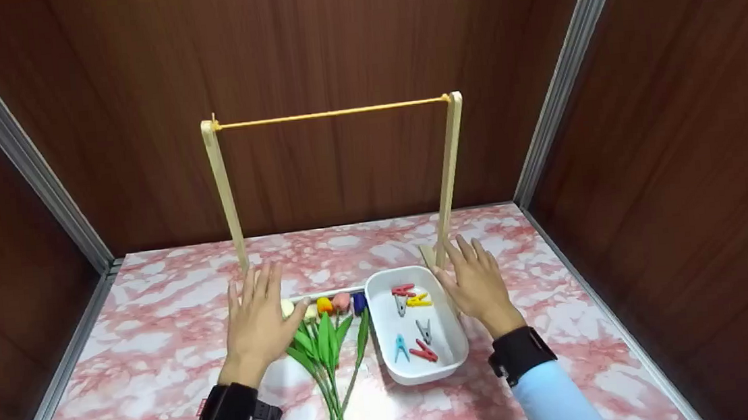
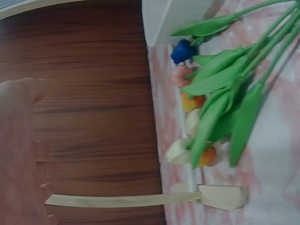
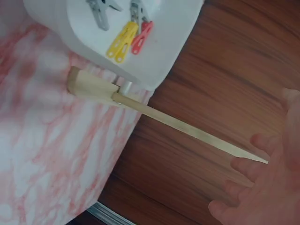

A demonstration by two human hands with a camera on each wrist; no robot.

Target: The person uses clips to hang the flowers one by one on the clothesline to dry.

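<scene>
My left hand (image 1: 257, 325) is held palm down with fingers spread, above the left of the tulips, holding nothing. Artificial tulips (image 1: 327, 336) lie on the table, with white, orange, pink and blue heads at the back and green stems crossing towards me. My right hand (image 1: 479, 289) is likewise spread and bare, overlapping the right rim of a white plastic tub (image 1: 422, 378) in the head view. Inside the tub lie several clothes pegs: red ones (image 1: 423, 351), grey ones (image 1: 424, 331), a yellow one (image 1: 419, 300) and a blue one (image 1: 400, 348).
Behind the hands stands a frame of two wooden posts (image 1: 452, 162) with an orange cord (image 1: 332, 113) strung across the top. A white rod (image 2: 191, 178) joins the posts low down. Brown wood panels (image 1: 332, 44) enclose the pink marbled table (image 1: 144, 365).
</scene>
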